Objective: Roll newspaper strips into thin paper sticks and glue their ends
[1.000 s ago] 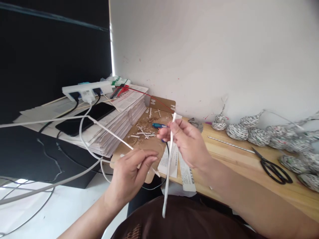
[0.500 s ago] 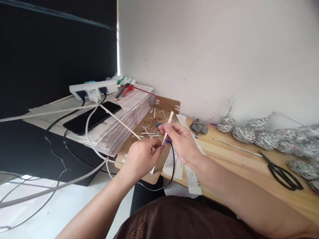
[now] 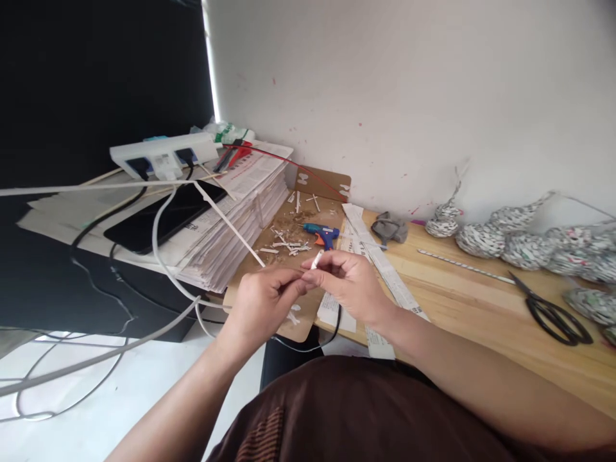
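My left hand and my right hand meet over the front of a brown cardboard sheet, both with fingers closed. Between thumb and fingers of the right hand is a white rolled-paper stick; just its upper end shows. The left fingers pinch at the same spot, where the lower part of the stick is hidden. A long thin white paper strand rises from the left hand, bends sharply above the phone and runs off to the left. Behind the hands lies a blue glue gun, among white paper scraps.
A newspaper stack carries a phone and a power strip with cables hanging down. Newspaper strips, a grey cloth, a striped paper stick, black scissors and woven paper gourds lie on the wooden table.
My hands have come together, and the white stick, earlier largely exposed between them, is now mostly covered by fingers. The glue gun has come into view. The camera view has shifted slightly.
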Action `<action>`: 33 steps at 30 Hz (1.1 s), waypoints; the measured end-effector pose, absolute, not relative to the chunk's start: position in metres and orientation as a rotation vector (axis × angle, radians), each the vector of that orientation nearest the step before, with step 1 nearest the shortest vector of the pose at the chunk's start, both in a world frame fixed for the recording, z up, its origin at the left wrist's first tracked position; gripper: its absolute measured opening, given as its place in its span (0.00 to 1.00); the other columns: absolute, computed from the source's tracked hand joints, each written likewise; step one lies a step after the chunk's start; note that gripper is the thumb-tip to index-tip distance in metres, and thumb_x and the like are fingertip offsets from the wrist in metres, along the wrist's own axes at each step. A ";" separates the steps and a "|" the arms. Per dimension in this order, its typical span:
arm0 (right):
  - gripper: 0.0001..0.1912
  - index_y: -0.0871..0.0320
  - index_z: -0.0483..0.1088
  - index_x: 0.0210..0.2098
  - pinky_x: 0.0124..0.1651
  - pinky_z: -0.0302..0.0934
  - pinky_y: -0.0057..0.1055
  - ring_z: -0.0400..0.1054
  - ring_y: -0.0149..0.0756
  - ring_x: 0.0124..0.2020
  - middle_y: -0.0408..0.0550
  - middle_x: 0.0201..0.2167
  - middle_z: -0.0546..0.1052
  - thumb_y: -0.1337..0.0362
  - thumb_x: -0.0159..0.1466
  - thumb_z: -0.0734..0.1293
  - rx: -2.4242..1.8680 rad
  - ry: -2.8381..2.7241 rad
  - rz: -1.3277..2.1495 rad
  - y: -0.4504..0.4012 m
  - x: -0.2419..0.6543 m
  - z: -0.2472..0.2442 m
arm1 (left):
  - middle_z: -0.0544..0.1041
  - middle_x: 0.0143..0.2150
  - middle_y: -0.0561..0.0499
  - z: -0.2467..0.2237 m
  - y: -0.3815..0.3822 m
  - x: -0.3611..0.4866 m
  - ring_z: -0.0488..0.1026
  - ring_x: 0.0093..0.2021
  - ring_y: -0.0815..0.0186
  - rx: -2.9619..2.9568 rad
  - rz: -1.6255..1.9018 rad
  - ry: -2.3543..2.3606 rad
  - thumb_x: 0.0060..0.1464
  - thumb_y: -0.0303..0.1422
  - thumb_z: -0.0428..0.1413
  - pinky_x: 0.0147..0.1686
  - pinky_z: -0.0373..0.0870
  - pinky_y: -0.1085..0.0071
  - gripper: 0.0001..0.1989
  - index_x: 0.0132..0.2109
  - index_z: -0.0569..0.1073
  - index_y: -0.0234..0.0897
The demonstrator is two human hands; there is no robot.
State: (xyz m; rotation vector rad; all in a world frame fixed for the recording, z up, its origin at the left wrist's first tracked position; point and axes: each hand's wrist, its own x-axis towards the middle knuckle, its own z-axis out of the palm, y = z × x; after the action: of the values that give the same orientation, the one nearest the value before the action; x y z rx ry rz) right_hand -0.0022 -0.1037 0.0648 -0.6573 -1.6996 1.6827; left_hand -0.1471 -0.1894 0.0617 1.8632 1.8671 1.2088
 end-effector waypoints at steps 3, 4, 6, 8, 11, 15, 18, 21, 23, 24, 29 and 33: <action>0.11 0.57 0.72 0.29 0.41 0.67 0.32 0.72 0.33 0.33 0.45 0.33 0.78 0.57 0.52 0.74 -0.657 -1.693 1.685 -0.105 0.000 0.059 | 0.80 0.31 0.55 0.058 -0.192 -0.147 0.76 0.31 0.69 1.847 1.196 1.862 0.57 0.35 0.55 0.32 0.69 0.73 0.08 0.34 0.79 0.41; 0.12 0.57 0.72 0.29 0.41 0.67 0.32 0.72 0.33 0.33 0.45 0.33 0.78 0.57 0.52 0.74 -0.664 -1.698 1.676 -0.105 0.000 0.057 | 0.80 0.31 0.55 0.057 -0.193 -0.147 0.76 0.31 0.68 1.839 1.198 1.866 0.56 0.35 0.55 0.31 0.70 0.73 0.08 0.34 0.79 0.41; 0.12 0.58 0.72 0.29 0.41 0.67 0.32 0.72 0.33 0.34 0.46 0.34 0.78 0.57 0.52 0.74 -0.686 -1.708 1.648 -0.106 0.000 0.055 | 0.80 0.31 0.55 0.055 -0.195 -0.147 0.76 0.31 0.68 1.809 1.207 1.878 0.56 0.35 0.56 0.31 0.70 0.73 0.07 0.35 0.79 0.42; 0.12 0.58 0.73 0.29 0.40 0.67 0.31 0.72 0.33 0.34 0.46 0.33 0.78 0.57 0.53 0.73 -0.703 -1.716 1.620 -0.108 0.000 0.053 | 0.80 0.31 0.55 0.054 -0.196 -0.147 0.76 0.31 0.68 1.776 1.214 1.891 0.55 0.36 0.56 0.31 0.70 0.73 0.07 0.35 0.79 0.42; 0.11 0.59 0.73 0.27 0.37 0.66 0.30 0.71 0.31 0.30 0.45 0.28 0.78 0.57 0.54 0.73 -0.727 -1.725 1.581 -0.109 -0.001 0.050 | 0.79 0.29 0.55 0.052 -0.197 -0.146 0.76 0.30 0.68 1.750 1.193 1.913 0.55 0.36 0.56 0.31 0.69 0.73 0.07 0.34 0.79 0.42; 0.10 0.59 0.74 0.29 0.35 0.65 0.28 0.71 0.30 0.30 0.45 0.29 0.78 0.58 0.54 0.73 -0.712 -1.704 1.618 -0.108 0.000 0.045 | 0.78 0.29 0.55 0.050 -0.197 -0.145 0.74 0.30 0.69 1.729 1.169 1.919 0.55 0.37 0.57 0.31 0.67 0.73 0.07 0.34 0.79 0.42; 0.10 0.59 0.74 0.29 0.35 0.64 0.28 0.70 0.30 0.30 0.45 0.29 0.78 0.59 0.53 0.73 -0.728 -1.694 1.602 -0.110 0.001 0.043 | 0.79 0.32 0.55 0.046 -0.197 -0.145 0.75 0.34 0.68 1.700 1.200 1.863 0.54 0.38 0.58 0.36 0.67 0.73 0.07 0.38 0.80 0.45; 0.11 0.59 0.73 0.27 0.33 0.63 0.27 0.69 0.29 0.28 0.44 0.27 0.77 0.58 0.53 0.73 -0.715 -1.711 1.646 -0.110 0.003 0.045 | 0.80 0.35 0.55 0.041 -0.196 -0.145 0.75 0.37 0.67 1.630 1.274 1.805 0.52 0.39 0.59 0.39 0.68 0.72 0.08 0.39 0.80 0.46; 0.12 0.58 0.74 0.30 0.30 0.62 0.26 0.68 0.28 0.27 0.44 0.28 0.77 0.56 0.54 0.73 -0.677 -1.770 1.773 -0.102 0.006 0.049 | 0.79 0.34 0.54 0.038 -0.196 -0.146 0.75 0.36 0.67 1.563 1.320 1.783 0.52 0.39 0.60 0.37 0.68 0.72 0.07 0.38 0.80 0.45; 0.14 0.58 0.74 0.32 0.28 0.61 0.25 0.68 0.28 0.26 0.44 0.28 0.77 0.54 0.54 0.72 -0.675 -1.825 1.815 -0.095 0.008 0.051 | 0.79 0.34 0.54 0.037 -0.196 -0.146 0.74 0.35 0.67 1.537 1.336 1.778 0.52 0.39 0.60 0.36 0.68 0.72 0.07 0.37 0.80 0.44; 0.20 0.59 0.74 0.35 0.28 0.58 0.26 0.68 0.31 0.26 0.47 0.27 0.76 0.47 0.57 0.67 -1.114 -2.182 1.222 -0.033 0.015 0.047 | 0.78 0.32 0.53 0.034 -0.198 -0.146 0.73 0.33 0.68 1.549 1.359 1.769 0.52 0.38 0.59 0.34 0.67 0.73 0.08 0.39 0.80 0.44; 0.26 0.59 0.72 0.25 0.27 0.54 0.28 0.69 0.36 0.26 0.48 0.21 0.74 0.40 0.55 0.64 -1.420 -2.443 0.641 0.000 0.004 0.035 | 0.78 0.33 0.52 0.034 -0.197 -0.145 0.73 0.34 0.67 1.591 1.345 1.809 0.53 0.37 0.59 0.36 0.67 0.72 0.07 0.37 0.79 0.41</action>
State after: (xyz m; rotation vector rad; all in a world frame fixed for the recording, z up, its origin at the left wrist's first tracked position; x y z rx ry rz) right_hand 0.0045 -0.0002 0.0347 -1.4202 -2.4427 0.6410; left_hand -0.1447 -0.1971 0.0338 1.5910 1.8092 1.3454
